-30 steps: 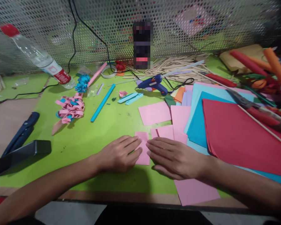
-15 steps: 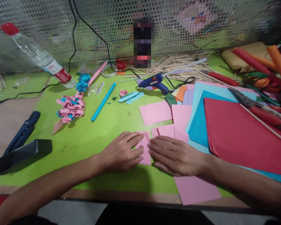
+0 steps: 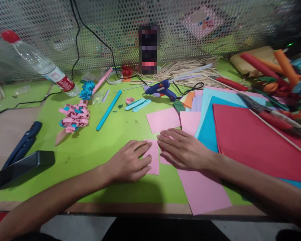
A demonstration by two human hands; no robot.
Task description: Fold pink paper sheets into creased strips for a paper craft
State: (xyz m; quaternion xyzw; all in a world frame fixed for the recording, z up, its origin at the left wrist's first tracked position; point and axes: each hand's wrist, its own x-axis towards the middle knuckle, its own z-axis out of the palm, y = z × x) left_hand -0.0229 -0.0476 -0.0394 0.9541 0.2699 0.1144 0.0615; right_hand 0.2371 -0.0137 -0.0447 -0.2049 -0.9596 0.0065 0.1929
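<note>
My left hand point(image 3: 132, 161) lies on the green mat with its fingers spread, their tips pressing the left part of a small pink paper piece point(image 3: 154, 162). Just to the right, my right hand point(image 3: 182, 149) rests flat, fingers stretched out side by side, over another pink paper piece point(image 3: 165, 159) that it mostly covers. Above the hands lies a pink paper rectangle point(image 3: 163, 119). A longer pink sheet point(image 3: 203, 190) reaches from under my right wrist toward the table's front edge.
Red sheets point(image 3: 256, 140) and blue sheets point(image 3: 208, 124) are stacked at right, with pliers point(image 3: 273, 117) on top. Behind stand a glue gun point(image 3: 162, 89) and many thin sticks point(image 3: 185, 71). At left are a bottle point(image 3: 45, 65), a stapler point(image 3: 23, 144), a black box point(image 3: 25, 169) and a pink paper-loop flower point(image 3: 75, 117).
My right hand has moved slightly up and away from the small pink piece, onto the pink paper beside it. My left hand stays on its piece. The view has shifted a little.
</note>
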